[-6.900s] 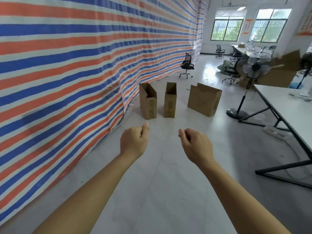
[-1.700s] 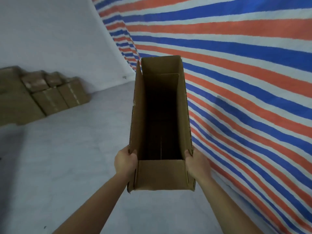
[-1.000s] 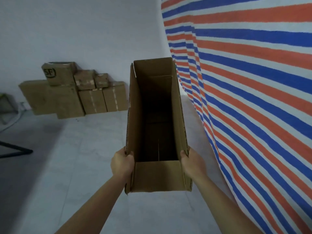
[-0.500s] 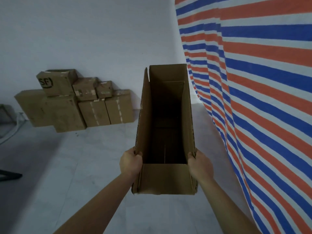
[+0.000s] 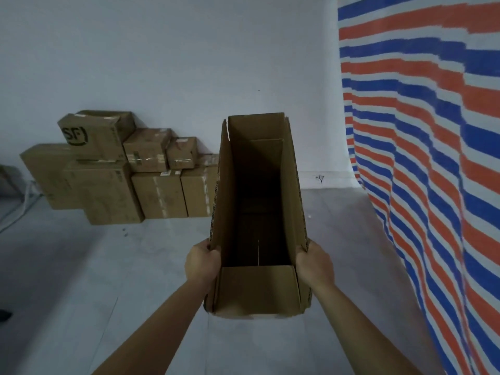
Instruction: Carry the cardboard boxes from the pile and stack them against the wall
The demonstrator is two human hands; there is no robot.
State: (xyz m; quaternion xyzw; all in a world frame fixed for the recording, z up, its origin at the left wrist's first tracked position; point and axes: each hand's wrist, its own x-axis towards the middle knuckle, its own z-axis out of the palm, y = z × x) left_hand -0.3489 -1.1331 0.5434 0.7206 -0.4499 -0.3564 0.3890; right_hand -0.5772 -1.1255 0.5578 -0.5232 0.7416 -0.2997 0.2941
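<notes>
Boxes [image 5: 121, 171] stacked far left against the white wall [image 5: 189, 63], two tiers, SF-marked one on top. That's my drop zone, judging by the task. To do this carry well I'd hold the load level, walk it across the floor [image 5: 81, 266] toward the right end of that stack, and set it down flush to the wall. I'd put it beside the lowest ones, not on the small top ones: it's tall and open, likely tippy.

Left hand [image 5: 201, 262]: fingers curled round the near left edge of the open cardboard box [image 5: 257, 290], gripping the side wall. Box is in mid-air, centre frame, open mouth facing me, empty as far as I can see, well apart from the stack. Right hand [image 5: 313, 263]: same grip mirrored on the right side wall. Both clamped tight, neither hand free.

Striped tarp [image 5: 433, 158] hangs close on the right; I'd steer the box corner off it.
</notes>
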